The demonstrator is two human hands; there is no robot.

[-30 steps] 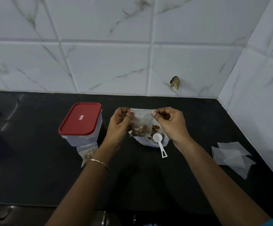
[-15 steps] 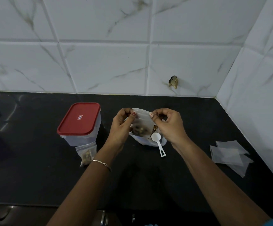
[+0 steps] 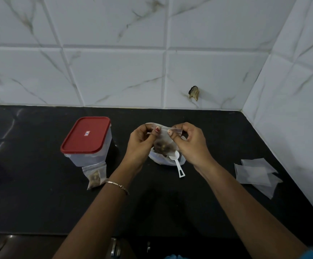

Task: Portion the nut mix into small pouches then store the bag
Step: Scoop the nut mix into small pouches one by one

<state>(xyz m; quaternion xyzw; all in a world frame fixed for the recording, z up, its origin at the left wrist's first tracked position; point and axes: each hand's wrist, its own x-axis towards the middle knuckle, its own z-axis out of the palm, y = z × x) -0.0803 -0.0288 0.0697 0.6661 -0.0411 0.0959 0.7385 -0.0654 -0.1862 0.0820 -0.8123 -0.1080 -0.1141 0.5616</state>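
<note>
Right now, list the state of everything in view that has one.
Held pouch: nuts inside, held up, seal unclear.
Left hand: pinches its top strip.
Right hand: pinches its top strip.
Bag: open, scoop in its mouth.
Scoop: bowl in bag, handle sticking out.
Box: closed.
Filled pouch: lying by the box.
Empty pouches: flat, piled.

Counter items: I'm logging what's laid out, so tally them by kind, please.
Filled pouches: 2, held pouch, leaning pouch
Red-lidded container: 1
Nut mix bag: 1
White scoop: 1
Stack of empty pouches: 1, sheet count unclear
Total: 6, stack counted once
</note>
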